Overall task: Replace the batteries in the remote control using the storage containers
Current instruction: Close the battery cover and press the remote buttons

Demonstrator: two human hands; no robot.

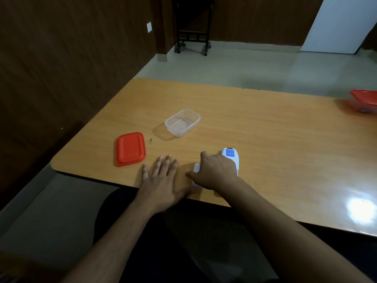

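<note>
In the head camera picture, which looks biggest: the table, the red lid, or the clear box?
1. Table
2. Red lid and clear box: these look about alike, so no ranking; the lid lies nearer the camera.

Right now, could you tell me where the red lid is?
In the head view, the red lid lies flat on the table, near its left front corner, left of the left hand.

Dim, soft picture; glare on the table (359, 211) at right.
</note>
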